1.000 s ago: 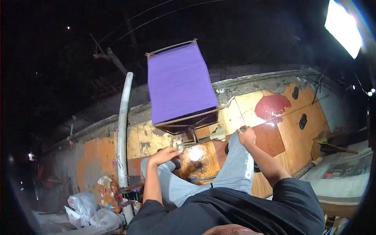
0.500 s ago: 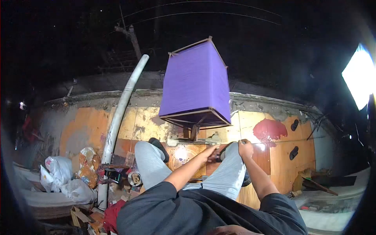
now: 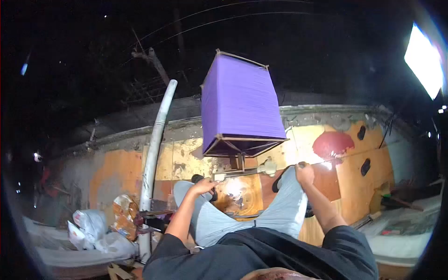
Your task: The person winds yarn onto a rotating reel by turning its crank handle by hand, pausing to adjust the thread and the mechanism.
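Under a lamp [image 3: 423, 60] at night, you sit above a patchwork floor [image 3: 326, 205], facing a purple cloth box [image 3: 247, 98] on a wooden frame. It stands ahead, between and beyond your hands, its long axis running up and away from you. A pale pole [image 3: 155, 140] leans to its left. Beneath the box, a post [image 3: 242, 162] meets a low stand [image 3: 268, 167]; your left hand [image 3: 203, 186], fingers loosely bent at the left knee, appears nearer the stand's left end. Your right hand [image 3: 305, 174] curls at the right knee; whether either grips anything, I cannot tell.
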`<state>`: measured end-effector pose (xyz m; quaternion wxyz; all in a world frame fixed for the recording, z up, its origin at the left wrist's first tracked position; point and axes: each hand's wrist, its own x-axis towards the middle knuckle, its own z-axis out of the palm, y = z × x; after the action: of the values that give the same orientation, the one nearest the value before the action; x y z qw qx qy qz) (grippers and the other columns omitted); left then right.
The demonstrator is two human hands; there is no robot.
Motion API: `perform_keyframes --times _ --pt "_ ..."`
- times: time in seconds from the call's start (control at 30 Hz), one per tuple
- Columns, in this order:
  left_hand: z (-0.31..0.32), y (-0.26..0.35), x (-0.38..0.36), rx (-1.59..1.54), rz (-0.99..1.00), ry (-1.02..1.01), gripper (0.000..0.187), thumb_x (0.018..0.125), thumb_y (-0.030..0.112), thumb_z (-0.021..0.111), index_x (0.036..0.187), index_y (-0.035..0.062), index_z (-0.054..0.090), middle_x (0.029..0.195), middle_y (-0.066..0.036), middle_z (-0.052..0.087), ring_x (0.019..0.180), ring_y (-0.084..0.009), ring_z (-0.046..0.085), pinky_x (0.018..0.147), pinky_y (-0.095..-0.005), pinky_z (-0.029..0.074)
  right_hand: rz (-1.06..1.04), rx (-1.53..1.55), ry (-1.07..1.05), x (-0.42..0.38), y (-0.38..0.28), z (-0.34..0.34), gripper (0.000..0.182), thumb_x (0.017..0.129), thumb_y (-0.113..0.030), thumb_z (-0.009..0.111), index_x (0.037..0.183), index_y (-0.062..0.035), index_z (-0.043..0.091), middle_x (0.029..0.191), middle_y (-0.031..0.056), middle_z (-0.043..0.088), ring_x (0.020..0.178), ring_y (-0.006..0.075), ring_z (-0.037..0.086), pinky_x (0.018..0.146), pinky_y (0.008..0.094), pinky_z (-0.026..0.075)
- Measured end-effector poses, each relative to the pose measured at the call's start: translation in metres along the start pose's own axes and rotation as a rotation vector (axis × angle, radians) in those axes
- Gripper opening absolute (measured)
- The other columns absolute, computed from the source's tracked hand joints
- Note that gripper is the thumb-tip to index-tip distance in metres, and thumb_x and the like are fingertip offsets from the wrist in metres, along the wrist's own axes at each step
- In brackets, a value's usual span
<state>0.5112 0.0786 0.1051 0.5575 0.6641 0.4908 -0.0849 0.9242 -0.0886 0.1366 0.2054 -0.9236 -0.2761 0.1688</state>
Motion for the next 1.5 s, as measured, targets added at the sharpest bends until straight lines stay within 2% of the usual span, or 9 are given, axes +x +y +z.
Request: perform_keyframes --times 0.17,0.3,0.43,0.63,0.77,1.03,1.17,1.27,1.5 --pt "-0.013 0.086 -0.065 -0.081 0.198 0.008 0.047 0.094 0.043 0.054 0.096 -0.0035 0.063 0.077 -0.01 0.067 0.069 -0.0178 0.066 0.068 -0.0309 0.05 0.015 0.032 0.014 0.006 0.01 0.004 0.036 0.081 -0.038 0.061 0.101 -0.0093 0.069 0.112 0.0159 0.063 0.107 0.034 0.058 0.092 0.0437 0.045" --pt "0.031 0.112 -0.032 -0.363 0.427 -0.266 0.038 0.097 0.037 0.051 0.112 0.0023 0.059 0.106 -0.009 0.065 0.098 -0.0131 0.06 0.083 -0.0289 0.047 -0.012 0.005 0.039 0.0 0.001 0.0 0.036 0.081 -0.037 0.06 0.102 -0.01 0.069 0.113 0.0156 0.063 0.107 0.0337 0.058 0.093 0.0436 0.044" --pt "0.103 0.146 0.012 -1.01 0.249 -0.664 0.037 0.096 0.04 0.052 0.121 0.0122 0.051 0.12 -0.004 0.06 0.105 -0.0181 0.058 0.089 -0.0373 0.044 0.012 -0.011 0.0 0.004 0.002 0.003 0.036 0.083 -0.038 0.059 0.103 -0.0096 0.069 0.115 0.0147 0.062 0.11 0.0326 0.057 0.094 0.0433 0.044" --pt "0.196 0.108 0.107 -0.941 -0.024 -0.338 0.037 0.09 0.046 0.056 0.11 0.015 0.056 0.104 0.001 0.06 0.096 -0.0156 0.058 0.085 -0.0415 0.046 -0.025 -0.058 0.0 0.008 0.003 0.008 0.036 0.083 -0.039 0.06 0.106 -0.0125 0.068 0.117 0.015 0.062 0.111 0.0338 0.056 0.093 0.0425 0.044" --pt "0.184 0.041 0.12 -0.93 -0.197 -0.137 0.037 0.084 0.049 0.06 0.104 0.0178 0.059 0.091 0.002 0.055 0.081 -0.0131 0.053 0.065 -0.0327 0.047 -0.019 -0.01 -0.008 0.008 0.003 0.006 0.036 0.082 -0.038 0.06 0.105 -0.0124 0.068 0.117 0.0159 0.062 0.11 0.0344 0.057 0.093 0.0425 0.044" --pt "0.059 -0.05 0.088 -0.34 -0.173 0.067 0.049 0.087 0.047 0.057 0.108 0.0035 0.058 0.102 -0.01 0.063 0.078 -0.0205 0.064 0.065 -0.0385 0.051 -0.033 -0.017 0.024 0.008 0.004 0.008 0.036 0.084 -0.04 0.059 0.1 -0.01 0.069 0.111 0.0142 0.064 0.105 0.0333 0.059 0.092 0.0446 0.045" --pt "-0.012 0.021 0.002 -0.291 -0.176 -0.056 0.047 0.093 0.044 0.053 0.104 -0.0011 0.06 0.087 -0.01 0.068 0.065 -0.0232 0.069 0.062 -0.0306 0.056 -0.013 0.003 -0.002 0.008 0.003 0.007 0.036 0.082 -0.038 0.06 0.103 -0.0108 0.07 0.114 0.0154 0.063 0.107 0.0335 0.059 0.092 0.0435 0.045" --pt "-0.028 0.061 -0.036 -0.489 0.02 -0.267 0.043 0.098 0.04 0.047 0.109 0.0009 0.058 0.093 -0.014 0.068 0.075 -0.0255 0.07 0.065 -0.0319 0.057 -0.015 0.011 0.001 0.007 0.0 0.007 0.036 0.082 -0.037 0.06 0.105 -0.0106 0.069 0.115 0.0157 0.063 0.109 0.0334 0.058 0.092 0.043 0.045" --pt "0.057 0.143 -0.012 -0.821 0.339 -0.681 0.043 0.098 0.039 0.047 0.122 0.0025 0.048 0.117 -0.016 0.06 0.1 -0.0291 0.064 0.089 -0.0393 0.052 -0.071 -0.002 0.0 0.009 0.003 0.013 0.038 0.082 -0.038 0.059 0.106 -0.0093 0.068 0.115 0.0151 0.062 0.108 0.0333 0.057 0.094 0.0443 0.044"
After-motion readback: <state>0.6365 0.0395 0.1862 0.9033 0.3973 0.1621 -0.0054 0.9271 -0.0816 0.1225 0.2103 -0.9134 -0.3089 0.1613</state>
